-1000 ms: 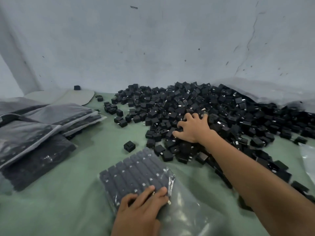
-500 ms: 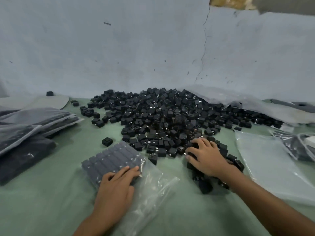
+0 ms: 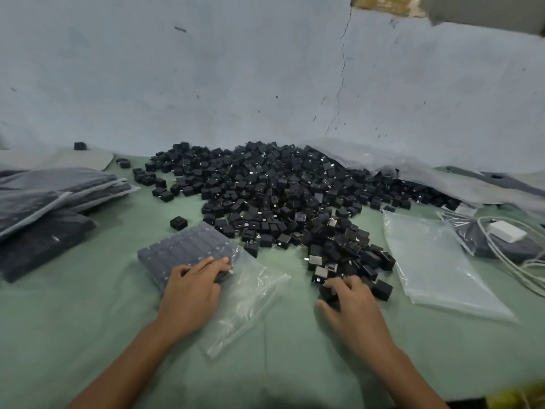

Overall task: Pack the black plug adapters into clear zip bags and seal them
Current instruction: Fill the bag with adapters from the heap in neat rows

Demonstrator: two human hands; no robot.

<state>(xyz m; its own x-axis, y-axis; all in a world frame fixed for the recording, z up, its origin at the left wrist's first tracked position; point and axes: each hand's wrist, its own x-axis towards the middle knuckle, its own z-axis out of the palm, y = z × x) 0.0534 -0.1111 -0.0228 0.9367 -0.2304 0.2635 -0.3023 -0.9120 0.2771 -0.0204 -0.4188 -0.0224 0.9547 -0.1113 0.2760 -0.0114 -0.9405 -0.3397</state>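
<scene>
A big heap of black plug adapters (image 3: 277, 190) covers the middle of the green table. In front of it lies a clear zip bag (image 3: 212, 261) with rows of adapters packed inside its far half. My left hand (image 3: 191, 287) rests flat on the bag, fingers straight on the packed rows. A cluster of adapters (image 3: 348, 258) has been dragged close to me. My right hand (image 3: 351, 305) sits at its near edge, fingers curled round a black adapter (image 3: 328, 292).
Filled bags (image 3: 53, 199) are stacked at the left. Empty clear bags (image 3: 436, 261) lie at the right, beside a white charger (image 3: 507, 231) with cables. A single adapter (image 3: 178, 223) sits apart, left of the heap. A large plastic sheet (image 3: 413, 169) lies behind the heap.
My right hand has pulled back from the heap toward me, dragging a cluster of adapters with it. The left hand stays on the bag. The camera has turned to the right.
</scene>
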